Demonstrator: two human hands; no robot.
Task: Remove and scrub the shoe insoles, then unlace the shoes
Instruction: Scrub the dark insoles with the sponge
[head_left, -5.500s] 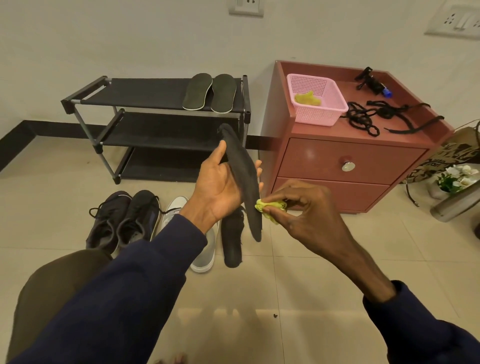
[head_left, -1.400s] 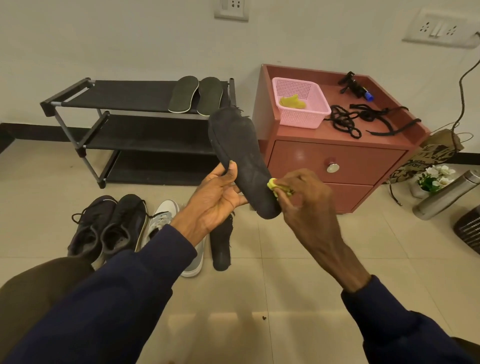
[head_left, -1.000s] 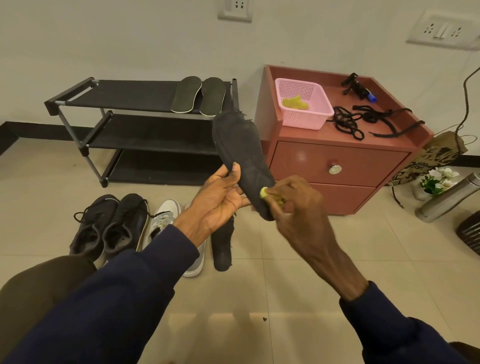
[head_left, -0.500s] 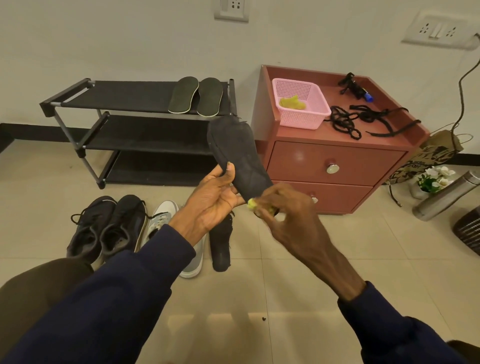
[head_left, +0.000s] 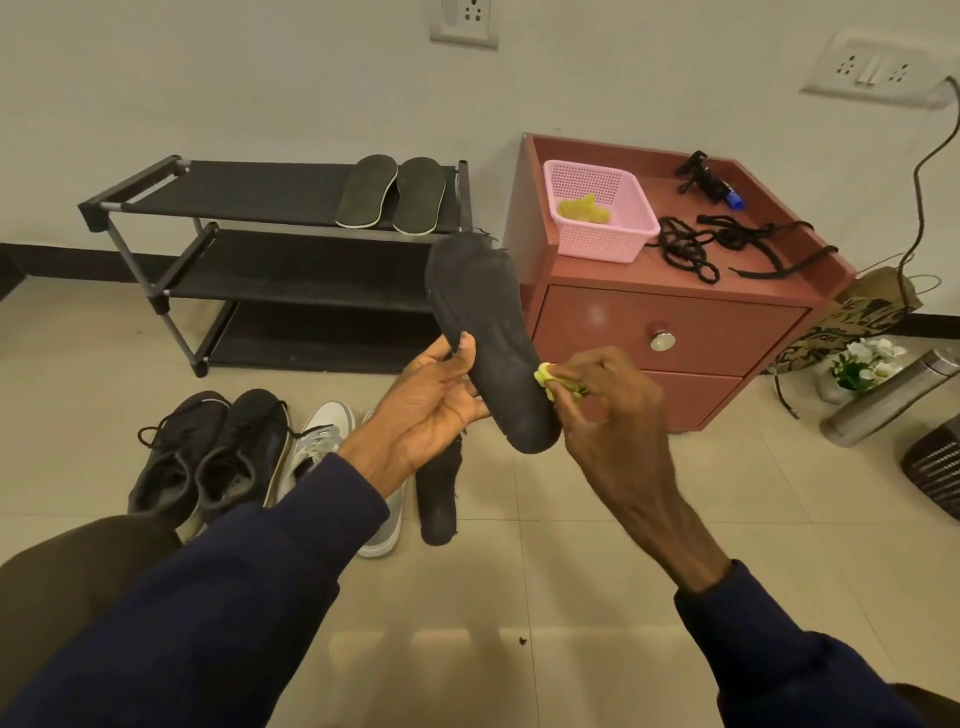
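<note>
Left hand (head_left: 427, 405) grips insole (head_left: 483, 327) mid-length, long axis steep, toe up; right hand (head_left: 618, 415) pinches cloth (head_left: 546, 375) against lower right edge.

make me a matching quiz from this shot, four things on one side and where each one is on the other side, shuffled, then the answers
Things
1. raised black insole
2. pair of grey insoles
3. black laces
4. yellow cloth against the raised insole

Places
a. pinched in the right hand
b. top shelf of the shoe rack
c. gripped in the left hand
d. on top of the red cabinet

Pairs: 1-c, 2-b, 3-d, 4-a
</note>
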